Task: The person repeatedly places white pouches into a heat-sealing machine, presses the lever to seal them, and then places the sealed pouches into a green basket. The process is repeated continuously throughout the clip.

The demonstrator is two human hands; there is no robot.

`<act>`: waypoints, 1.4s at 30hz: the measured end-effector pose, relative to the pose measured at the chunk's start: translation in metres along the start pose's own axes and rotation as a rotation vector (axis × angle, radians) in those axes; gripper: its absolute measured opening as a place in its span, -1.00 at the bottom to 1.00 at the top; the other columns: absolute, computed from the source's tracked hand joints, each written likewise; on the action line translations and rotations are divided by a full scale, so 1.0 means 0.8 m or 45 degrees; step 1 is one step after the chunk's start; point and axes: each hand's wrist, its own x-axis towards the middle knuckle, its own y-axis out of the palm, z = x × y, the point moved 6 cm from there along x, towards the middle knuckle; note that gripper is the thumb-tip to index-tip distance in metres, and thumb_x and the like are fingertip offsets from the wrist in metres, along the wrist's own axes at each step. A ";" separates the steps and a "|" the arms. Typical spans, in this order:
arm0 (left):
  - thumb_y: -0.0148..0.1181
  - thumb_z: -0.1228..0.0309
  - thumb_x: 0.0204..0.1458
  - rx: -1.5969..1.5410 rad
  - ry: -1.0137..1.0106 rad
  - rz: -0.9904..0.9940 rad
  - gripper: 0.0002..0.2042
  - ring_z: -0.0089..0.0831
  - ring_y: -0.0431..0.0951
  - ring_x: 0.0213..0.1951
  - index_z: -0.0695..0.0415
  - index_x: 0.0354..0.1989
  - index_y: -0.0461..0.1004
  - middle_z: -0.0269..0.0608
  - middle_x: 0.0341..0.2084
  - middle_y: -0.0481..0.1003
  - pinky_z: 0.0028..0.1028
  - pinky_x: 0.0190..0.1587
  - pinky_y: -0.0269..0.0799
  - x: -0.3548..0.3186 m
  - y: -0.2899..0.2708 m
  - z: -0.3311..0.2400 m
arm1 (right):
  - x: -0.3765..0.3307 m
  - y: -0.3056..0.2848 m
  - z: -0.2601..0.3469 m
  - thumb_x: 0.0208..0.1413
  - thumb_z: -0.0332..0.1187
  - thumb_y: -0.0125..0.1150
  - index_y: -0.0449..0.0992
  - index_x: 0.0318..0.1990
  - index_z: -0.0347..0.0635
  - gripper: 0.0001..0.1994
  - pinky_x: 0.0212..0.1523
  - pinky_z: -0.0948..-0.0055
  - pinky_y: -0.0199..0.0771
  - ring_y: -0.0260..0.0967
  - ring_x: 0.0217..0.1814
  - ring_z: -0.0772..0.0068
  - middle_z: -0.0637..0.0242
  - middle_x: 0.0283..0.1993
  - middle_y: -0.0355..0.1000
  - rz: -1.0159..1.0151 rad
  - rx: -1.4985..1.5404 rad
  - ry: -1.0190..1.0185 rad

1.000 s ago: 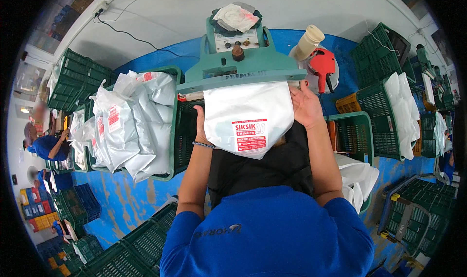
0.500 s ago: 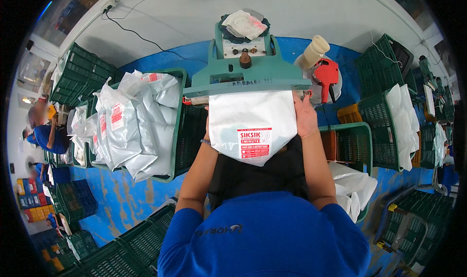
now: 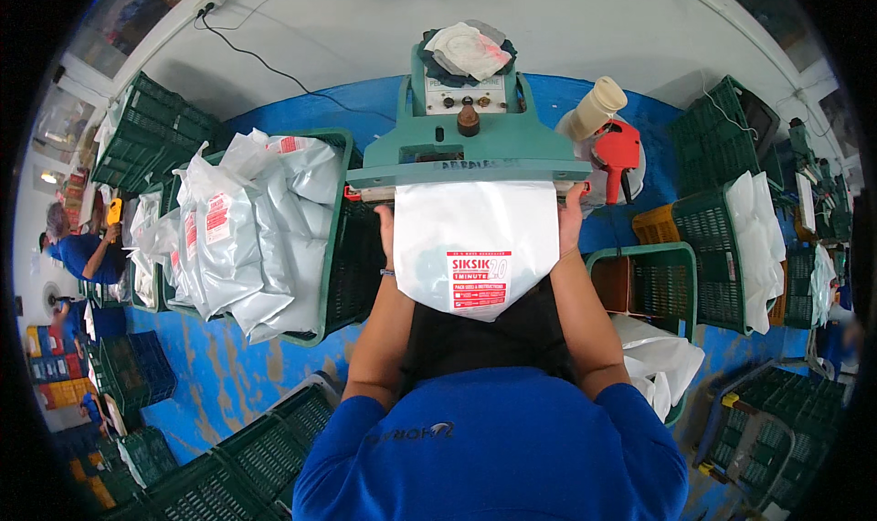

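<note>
"Bag [image 3: 475,238] first: where is it in the head view?"

"White with a red print, it hangs with its top edge at the bar [image 3: 493,170] of the green machine [image 3: 457,137], its lower end toward the person's lap."

"And the hands?"

"Left hand [image 3: 387,238] at its left side, right hand [image 3: 571,224] at its right, thumbs up. Most fingers are hidden, so I can't tell whether either is grasping or merely steadying it."

"How far along, then?"

"Placing looks done: the top edge lies straight along the bar. I'd judge the closing of that edge to be under way or still due; the pictures don't show a seam. Taking it off is left."

"Others?"

"Plump bags [image 3: 247,247] crowd the left crate [image 3: 352,265], seemingly finished. Loose white bags [image 3: 653,356] lie at the right crate [image 3: 687,288]; perhaps those wait."

"What differs from a second ago?"

"Little for the bag: it's at the same bar. Back then the right hand showed spread fingers beside it; now they're mostly out of sight, and that hand sits closer along the edge."
</note>
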 end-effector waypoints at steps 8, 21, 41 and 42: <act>-0.12 -0.22 0.08 0.140 -0.004 -0.224 -0.24 -0.21 0.43 0.03 0.25 0.19 0.22 0.00 0.07 0.38 -0.26 0.08 0.35 -0.047 0.047 -0.026 | -0.009 -0.023 0.000 -0.07 -0.31 0.28 0.21 0.19 -0.36 -0.36 0.14 0.19 0.35 0.36 0.10 0.11 0.03 0.08 0.37 -0.002 -0.306 0.094; 0.14 0.27 0.12 1.091 0.213 -0.252 -0.63 -0.53 0.48 -0.15 0.30 -0.01 0.44 -0.24 -0.16 0.53 -0.51 -0.05 0.35 -0.105 0.179 -0.051 | -0.086 0.076 0.032 -0.09 -0.47 0.34 0.34 0.07 -0.36 -0.49 0.05 0.34 0.40 0.41 0.03 0.33 0.16 0.03 0.42 -0.019 -0.640 -0.058; 0.13 0.41 -0.04 3.300 1.779 -0.351 -0.56 -0.19 0.40 -0.03 0.15 0.08 0.35 -0.01 -0.07 0.41 -0.30 0.02 0.31 -0.032 0.328 -0.333 | -0.278 0.046 0.068 0.00 -0.49 0.20 0.39 0.01 -0.19 -0.63 0.08 0.36 0.32 0.37 -0.03 0.32 0.23 -0.03 0.42 -0.886 -1.706 -0.649; 0.11 0.41 -0.03 3.209 1.790 -0.187 -0.57 -0.19 0.38 -0.02 0.14 0.08 0.34 -0.02 -0.06 0.39 -0.30 0.03 0.30 -0.031 0.329 -0.291 | -0.327 0.051 0.086 -0.10 -0.57 0.15 0.36 0.04 -0.19 -0.55 0.18 0.24 0.20 0.28 0.07 0.12 0.13 0.03 0.33 -1.114 -2.357 -0.871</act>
